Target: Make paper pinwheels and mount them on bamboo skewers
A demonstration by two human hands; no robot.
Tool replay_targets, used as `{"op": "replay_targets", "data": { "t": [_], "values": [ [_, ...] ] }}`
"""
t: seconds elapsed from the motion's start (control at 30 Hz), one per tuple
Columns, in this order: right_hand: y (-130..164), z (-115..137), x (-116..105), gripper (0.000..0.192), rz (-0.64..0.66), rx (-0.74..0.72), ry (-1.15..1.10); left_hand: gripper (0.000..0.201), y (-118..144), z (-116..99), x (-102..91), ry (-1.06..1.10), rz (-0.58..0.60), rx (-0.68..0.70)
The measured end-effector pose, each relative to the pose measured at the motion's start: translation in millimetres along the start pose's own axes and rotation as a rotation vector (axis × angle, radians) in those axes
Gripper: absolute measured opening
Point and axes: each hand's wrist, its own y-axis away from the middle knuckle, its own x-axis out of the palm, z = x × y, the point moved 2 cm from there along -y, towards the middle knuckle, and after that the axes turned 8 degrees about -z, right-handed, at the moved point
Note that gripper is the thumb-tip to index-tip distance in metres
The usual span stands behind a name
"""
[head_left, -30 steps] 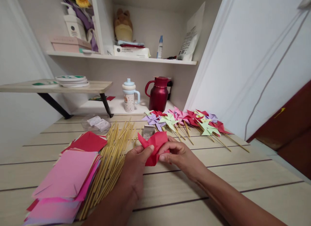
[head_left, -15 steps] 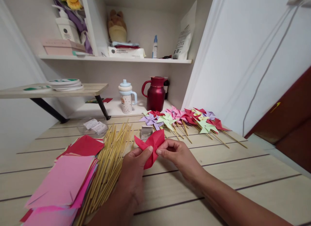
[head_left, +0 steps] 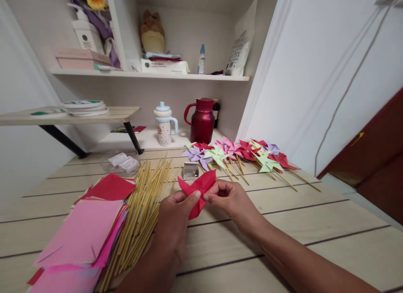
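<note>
A red paper pinwheel, its blades folded in toward the middle, is held above the table between both hands. My left hand pinches it from the left, thumb pressed near the centre. From the right, my right hand grips it with thumb and index finger close to the centre. Just behind the pinwheel stands a small open box with tiny items inside. Left of my left hand lie many thin wooden sticks, beside a stack of pink and red paper squares.
Finished pinwheels on sticks lie at the back right. A red thermos jug and a speckled cup stand behind the table. A clear container with white packets sits at the back left, near a small raised shelf.
The red pinwheel has shifted slightly right and tilted a little, with both hands still pinching it near its centre. Everything on the table stays in place.
</note>
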Motion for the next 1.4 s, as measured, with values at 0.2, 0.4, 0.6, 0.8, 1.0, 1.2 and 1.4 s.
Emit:
{"op": "replay_targets", "data": {
  "t": [0.2, 0.4, 0.6, 0.8, 1.0, 1.2, 1.4],
  "values": [
    [0, -2, -1, 0.023, -0.032, 0.025, 0.02, 0.03, -2, 4, -2.1, -0.05, -0.002, 0.034],
    [1, -3, -1, 0.021, -0.023, -0.008, 0.049, 0.028, 0, 2, -0.2, -0.09, -0.026, 0.058],
    [-4, -1, -11, 0.016, -0.137, -0.218, 0.18, 0.019, -6, -1, -3.9, -0.188, -0.059, 0.186],
    [-2, 22, -25, 0.043, -0.296, -0.633, 0.48, 0.008, -13, -8, -7.9, -0.436, -0.157, 0.576],
    [5, 27, -21, 0.028, -0.223, -0.86, 0.688, 0.01, -14, -4, -5.4, -0.636, -0.153, 0.905],
    [5, 23, -19, 0.017, -0.187, -0.889, 0.763, 0.01, -8, -5, -1.9, -0.812, -0.156, 1.1],
    [9, 26, -16, 0.007, -0.16, -0.879, 0.773, 0.016, -2, -6, 1.7, -0.919, -0.107, 1.204]
  ]
}}
